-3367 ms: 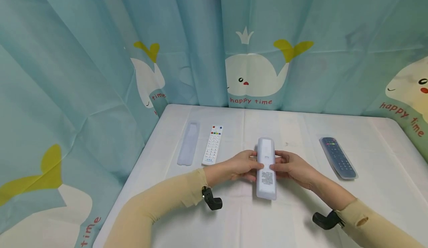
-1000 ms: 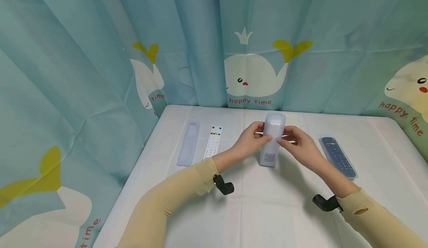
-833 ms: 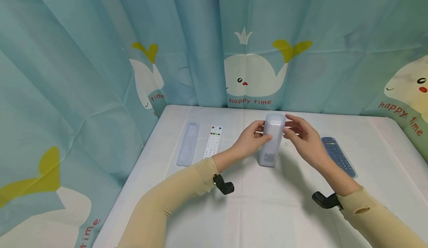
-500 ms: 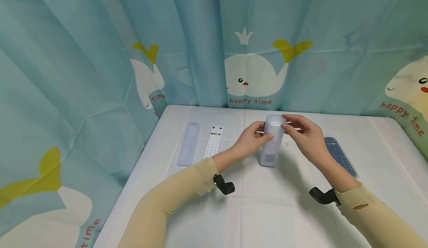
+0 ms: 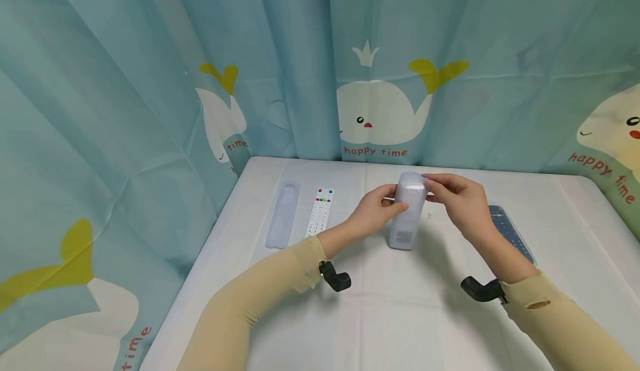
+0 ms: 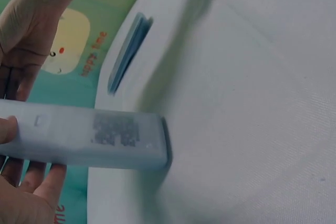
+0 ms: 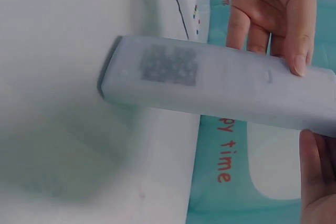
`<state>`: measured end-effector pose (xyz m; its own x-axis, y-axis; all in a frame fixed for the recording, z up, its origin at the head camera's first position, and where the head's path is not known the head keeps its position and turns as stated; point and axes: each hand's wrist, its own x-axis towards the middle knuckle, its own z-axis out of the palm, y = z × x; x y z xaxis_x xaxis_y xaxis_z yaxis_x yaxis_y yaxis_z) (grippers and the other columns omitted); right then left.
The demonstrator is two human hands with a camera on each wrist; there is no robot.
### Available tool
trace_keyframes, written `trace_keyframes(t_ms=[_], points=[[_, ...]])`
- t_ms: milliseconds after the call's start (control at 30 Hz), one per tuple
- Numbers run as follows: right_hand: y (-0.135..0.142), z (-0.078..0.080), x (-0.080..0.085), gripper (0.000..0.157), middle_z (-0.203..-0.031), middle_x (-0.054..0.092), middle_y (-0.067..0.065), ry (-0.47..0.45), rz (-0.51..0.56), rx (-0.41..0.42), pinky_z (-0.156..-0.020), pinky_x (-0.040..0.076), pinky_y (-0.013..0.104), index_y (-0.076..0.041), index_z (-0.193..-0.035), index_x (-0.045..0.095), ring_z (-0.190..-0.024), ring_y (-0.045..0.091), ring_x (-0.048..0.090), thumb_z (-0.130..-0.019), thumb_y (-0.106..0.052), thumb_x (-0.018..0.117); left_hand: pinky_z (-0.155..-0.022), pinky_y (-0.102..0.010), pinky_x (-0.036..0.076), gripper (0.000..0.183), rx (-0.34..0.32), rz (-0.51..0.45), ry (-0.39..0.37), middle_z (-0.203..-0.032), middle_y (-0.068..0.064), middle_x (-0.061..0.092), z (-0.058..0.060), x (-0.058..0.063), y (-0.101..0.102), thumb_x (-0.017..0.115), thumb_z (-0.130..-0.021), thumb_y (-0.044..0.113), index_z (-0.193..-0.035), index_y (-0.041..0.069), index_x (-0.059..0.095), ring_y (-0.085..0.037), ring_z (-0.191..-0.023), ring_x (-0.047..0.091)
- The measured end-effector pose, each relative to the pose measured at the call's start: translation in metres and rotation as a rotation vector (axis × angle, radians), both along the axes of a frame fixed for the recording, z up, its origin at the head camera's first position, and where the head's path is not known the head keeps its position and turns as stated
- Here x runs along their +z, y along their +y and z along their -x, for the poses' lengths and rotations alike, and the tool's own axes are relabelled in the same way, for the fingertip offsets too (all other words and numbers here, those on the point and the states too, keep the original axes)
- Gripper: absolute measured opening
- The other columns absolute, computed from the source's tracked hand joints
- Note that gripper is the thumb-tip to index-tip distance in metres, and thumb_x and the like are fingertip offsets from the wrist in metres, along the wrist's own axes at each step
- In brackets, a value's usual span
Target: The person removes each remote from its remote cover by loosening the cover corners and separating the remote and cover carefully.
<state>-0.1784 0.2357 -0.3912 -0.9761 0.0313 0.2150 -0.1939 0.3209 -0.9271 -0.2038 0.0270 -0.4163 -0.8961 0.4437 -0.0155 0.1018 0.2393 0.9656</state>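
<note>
A white remote control in a translucent cover (image 5: 407, 218) stands nearly upright, its lower end on the white table and its back with a blurred printed label towards the head camera. My left hand (image 5: 372, 210) grips it at mid-height, thumb on the near face. At the top right edge, my right hand (image 5: 462, 201) pinches the cover between thumb and index finger. The right wrist view shows the left thumb pressing the covered remote (image 7: 236, 82), with part of my right hand (image 7: 317, 187) below it. What the fingers do behind the remote is hidden.
To the left, an uncovered white remote (image 5: 320, 210) with coloured buttons lies beside a flat translucent cover (image 5: 283, 215). A dark blue remote in a clear cover (image 5: 510, 232) lies to the right, partly behind the right forearm. A whale-print curtain (image 5: 300, 82) hangs around the table edges.
The covered remote has gone from lower and more laid back to upright, farther back. The right hand left its side and moved up to the top edge, where the cover's end now looks more rounded.
</note>
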Motion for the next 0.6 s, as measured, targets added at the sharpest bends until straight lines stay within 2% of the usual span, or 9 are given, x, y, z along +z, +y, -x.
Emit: trace_keyframes(t_ms=[167,333,500,600], points=[[0.004,0.005,-0.002,0.043,-0.111,0.071,-0.006,-0.071,0.131,0.053,-0.08,0.058,0.024,0.007,-0.126,0.068,-0.096,0.008,0.069,-0.1,-0.027,0.069,-0.088,-0.025,0.053,0.049,-0.015,0.015,0.023,-0.121,0.004,0.064,-0.001,0.0,-0.002,0.069,-0.1,0.025,-0.144,0.01,0.056,-0.005,-0.103,0.063],[0.009,0.012,-0.007,0.032,-0.108,0.073,-0.005,-0.158,0.283,0.124,-0.079,0.058,0.023,0.001,-0.119,0.073,-0.091,0.011,0.069,-0.098,-0.023,0.072,-0.089,-0.024,0.052,0.05,-0.032,0.025,0.027,-0.125,0.003,0.064,-0.002,-0.001,-0.003,0.069,-0.101,0.027,-0.146,0.01,0.055,-0.005,-0.105,0.062],[0.011,0.018,-0.012,0.025,-0.109,0.073,-0.005,-0.236,0.301,0.17,-0.078,0.058,0.025,-0.006,-0.118,0.074,-0.091,0.013,0.068,-0.099,-0.022,0.071,-0.089,-0.025,0.052,0.05,-0.061,0.018,0.035,-0.128,0.004,0.063,-0.001,-0.002,-0.004,0.068,-0.101,0.028,-0.146,0.011,0.055,-0.004,-0.105,0.062],[0.011,0.022,-0.013,0.024,-0.108,0.072,-0.006,-0.258,0.26,0.184,-0.077,0.057,0.026,-0.004,-0.12,0.071,-0.091,0.014,0.067,-0.102,-0.019,0.067,-0.089,-0.025,0.052,0.05,-0.078,0.015,0.045,-0.129,0.004,0.063,-0.001,-0.002,-0.005,0.068,-0.102,0.029,-0.147,0.012,0.055,-0.004,-0.106,0.062]])
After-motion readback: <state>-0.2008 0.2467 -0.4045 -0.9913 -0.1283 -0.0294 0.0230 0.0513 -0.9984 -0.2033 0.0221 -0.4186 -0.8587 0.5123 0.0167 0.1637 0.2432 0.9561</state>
